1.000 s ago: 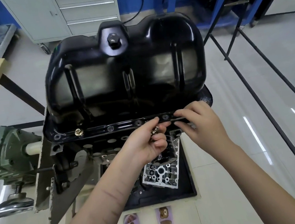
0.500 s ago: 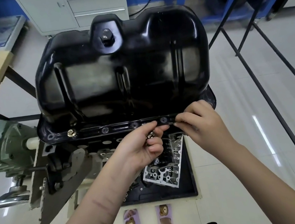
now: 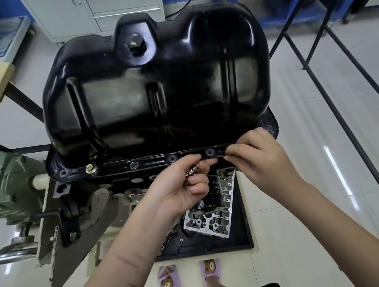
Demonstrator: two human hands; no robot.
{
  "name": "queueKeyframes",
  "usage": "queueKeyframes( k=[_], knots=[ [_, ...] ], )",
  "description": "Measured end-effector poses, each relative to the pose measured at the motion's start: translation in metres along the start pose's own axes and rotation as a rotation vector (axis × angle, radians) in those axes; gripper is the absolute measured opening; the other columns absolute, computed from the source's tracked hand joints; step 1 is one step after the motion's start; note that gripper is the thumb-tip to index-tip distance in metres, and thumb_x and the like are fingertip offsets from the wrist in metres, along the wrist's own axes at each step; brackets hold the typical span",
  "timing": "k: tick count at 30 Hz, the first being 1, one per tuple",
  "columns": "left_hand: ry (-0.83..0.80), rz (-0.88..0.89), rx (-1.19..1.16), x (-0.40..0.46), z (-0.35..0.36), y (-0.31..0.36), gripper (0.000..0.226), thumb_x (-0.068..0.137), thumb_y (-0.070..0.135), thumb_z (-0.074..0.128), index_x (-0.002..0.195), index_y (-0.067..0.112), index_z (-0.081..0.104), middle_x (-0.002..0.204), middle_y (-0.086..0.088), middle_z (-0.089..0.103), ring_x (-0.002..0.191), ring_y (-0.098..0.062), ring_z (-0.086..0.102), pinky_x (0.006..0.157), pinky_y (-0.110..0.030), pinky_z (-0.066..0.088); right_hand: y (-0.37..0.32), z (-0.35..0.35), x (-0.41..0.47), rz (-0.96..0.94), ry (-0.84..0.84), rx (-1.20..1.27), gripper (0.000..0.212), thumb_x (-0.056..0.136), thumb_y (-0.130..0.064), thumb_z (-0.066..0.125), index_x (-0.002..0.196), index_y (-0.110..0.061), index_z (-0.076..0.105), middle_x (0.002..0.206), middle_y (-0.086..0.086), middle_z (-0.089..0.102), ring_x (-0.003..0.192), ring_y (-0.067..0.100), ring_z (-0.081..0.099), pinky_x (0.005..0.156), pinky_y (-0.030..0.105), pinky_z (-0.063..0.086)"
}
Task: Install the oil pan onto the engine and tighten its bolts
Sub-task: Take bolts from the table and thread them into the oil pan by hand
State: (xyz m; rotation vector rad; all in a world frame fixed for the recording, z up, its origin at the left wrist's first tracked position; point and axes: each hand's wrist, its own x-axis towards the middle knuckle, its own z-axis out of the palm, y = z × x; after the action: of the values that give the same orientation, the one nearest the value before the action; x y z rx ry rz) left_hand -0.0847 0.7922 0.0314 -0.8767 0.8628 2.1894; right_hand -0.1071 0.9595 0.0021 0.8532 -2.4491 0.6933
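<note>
Overhead, the black pan (image 3: 156,95) sits on the engine (image 3: 117,188). One bolt (image 3: 89,168) stands in its near flange, toward the left. Just below that flange, the left hand (image 3: 177,187) cups spare bolts (image 3: 193,169); the right hand (image 3: 260,158) pinches the flange edge.

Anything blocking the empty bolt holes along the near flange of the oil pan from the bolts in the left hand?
Nothing visible: the left hand holds bolts just below the oil pan flange, and the nearest empty holes lie uncovered.
</note>
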Motion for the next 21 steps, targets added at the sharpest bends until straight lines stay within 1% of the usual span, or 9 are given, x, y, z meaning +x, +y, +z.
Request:
queueKeyframes(
  k=[5,9,12,14,16,17,18,20,21],
  knots=[
    [-0.014,-0.007,-0.003,0.001,-0.001,0.001,0.027,0.095,0.017,0.039,0.093,-0.004,0.055,0.047,0.005,0.045,0.028,-0.002,0.028,0.027,-0.012,0.022,-0.001,0.002,0.0,0.012,0.011,0.0,0.015,0.082,-0.012,0.064,0.077,0.0,0.07,0.067,0.011,0.057,0.063,0.024,0.05,0.066,0.018,0.032],
    [-0.014,-0.007,0.006,0.003,0.0,0.002,0.026,0.094,0.016,0.039,0.093,-0.004,0.055,0.047,0.005,0.045,0.028,-0.002,0.028,0.027,-0.012,0.022,-0.001,0.0,0.0,0.009,0.008,-0.004,0.008,0.077,-0.007,0.068,0.076,0.001,0.07,0.066,0.011,0.057,0.061,0.026,0.052,0.065,0.019,0.034],
    [-0.016,-0.01,0.009,0.004,0.0,0.003,0.026,0.094,0.017,0.04,0.093,-0.004,0.056,0.048,0.005,0.046,0.029,-0.001,0.029,0.027,-0.012,0.023,-0.002,-0.004,0.0,0.043,-0.024,0.075,0.011,0.075,-0.008,0.069,0.082,0.001,0.07,0.07,0.011,0.058,0.07,0.019,0.049,0.069,0.019,0.037],
    [-0.021,-0.013,0.015,0.003,-0.002,0.002,0.026,0.094,0.017,0.041,0.094,-0.004,0.056,0.048,0.005,0.046,0.029,-0.002,0.029,0.027,-0.012,0.023,-0.006,-0.01,0.002,0.144,-0.042,0.198,0.018,0.077,-0.008,0.065,0.091,0.001,0.069,0.078,0.008,0.059,0.075,0.016,0.05,0.07,0.026,0.046],
    [-0.028,-0.015,0.018,0.002,-0.004,0.002,0.026,0.094,0.017,0.04,0.095,-0.004,0.055,0.048,0.005,0.046,0.029,-0.001,0.029,0.027,-0.012,0.022,-0.011,-0.017,0.005,0.199,-0.054,0.268,0.021,0.081,-0.008,0.06,0.098,0.001,0.068,0.083,0.002,0.057,0.076,0.02,0.056,0.069,0.035,0.053],
    [-0.031,-0.015,0.017,0.003,-0.003,0.002,0.025,0.094,0.017,0.04,0.095,-0.003,0.055,0.048,0.006,0.046,0.029,-0.001,0.029,0.027,-0.012,0.022,-0.014,-0.018,0.006,0.204,-0.061,0.274,0.021,0.081,-0.007,0.059,0.099,0.0,0.067,0.084,-0.001,0.056,0.077,0.02,0.057,0.07,0.034,0.053],
    [-0.034,-0.015,0.016,0.003,-0.003,0.002,0.025,0.094,0.018,0.041,0.095,-0.003,0.055,0.048,0.006,0.046,0.029,-0.001,0.029,0.027,-0.012,0.023,-0.017,-0.018,0.008,0.224,-0.068,0.281,0.02,0.082,-0.007,0.06,0.1,0.0,0.066,0.085,-0.004,0.056,0.077,0.018,0.058,0.074,0.028,0.052],
    [-0.04,-0.016,0.015,0.004,-0.003,0.002,0.025,0.094,0.018,0.041,0.095,-0.003,0.055,0.048,0.006,0.046,0.029,-0.001,0.029,0.027,-0.012,0.023,-0.023,-0.016,0.012,0.328,-0.082,0.315,0.019,0.081,-0.006,0.065,0.099,-0.002,0.063,0.086,-0.006,0.057,0.079,0.009,0.057,0.078,0.013,0.044],
    [-0.042,-0.016,0.017,0.003,-0.004,0.002,0.025,0.094,0.018,0.04,0.095,-0.003,0.055,0.048,0.006,0.046,0.029,-0.001,0.029,0.026,-0.012,0.023,-0.026,-0.014,0.013,0.354,-0.088,0.315,0.017,0.081,-0.006,0.066,0.097,-0.003,0.062,0.085,-0.006,0.057,0.078,0.008,0.057,0.078,0.012,0.042]
  ],
)
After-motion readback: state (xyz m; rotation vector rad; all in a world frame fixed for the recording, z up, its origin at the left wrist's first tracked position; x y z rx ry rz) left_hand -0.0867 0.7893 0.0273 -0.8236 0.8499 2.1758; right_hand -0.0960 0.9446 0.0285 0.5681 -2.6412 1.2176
